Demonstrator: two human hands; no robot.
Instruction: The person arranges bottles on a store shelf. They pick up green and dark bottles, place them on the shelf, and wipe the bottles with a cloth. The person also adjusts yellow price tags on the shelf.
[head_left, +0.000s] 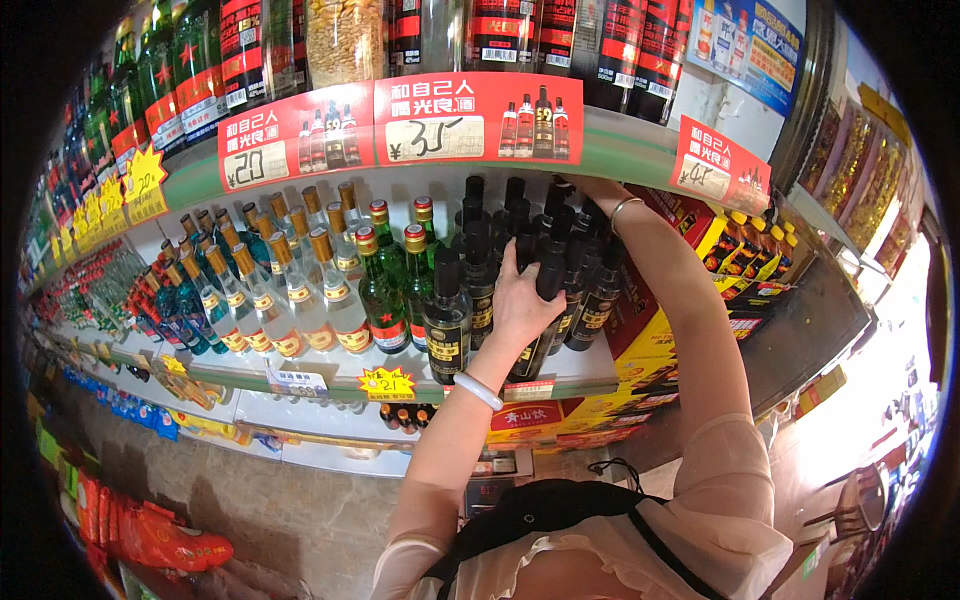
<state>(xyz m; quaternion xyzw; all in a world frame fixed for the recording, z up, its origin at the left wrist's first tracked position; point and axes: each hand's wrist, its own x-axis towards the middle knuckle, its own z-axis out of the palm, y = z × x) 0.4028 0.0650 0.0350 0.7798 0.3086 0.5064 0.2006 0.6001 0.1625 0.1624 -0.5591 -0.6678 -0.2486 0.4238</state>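
Observation:
Dark glass bottles with black caps and gold-lettered labels stand close together on the middle shelf; one (448, 330) is at the front edge, left of my left hand. My left hand (525, 300), with a pale bangle at the wrist, is on a black-capped bottle (550, 281) in the front row, its thumb and fingers around the cap. My right hand (574, 182) reaches to the back of the same group, under the upper shelf's edge; its fingers are mostly hidden, and I cannot tell what they hold. Green bottles with red labels (385, 315) stand farther left.
Clear bottles with gold caps (289, 307) line the shelf at left. Above runs the upper shelf's green edge (637, 154) with red price signs (480, 120). Yellow and red cartons (652, 330) stand right of the bottles. Red bags (142, 525) lie on the floor, lower left.

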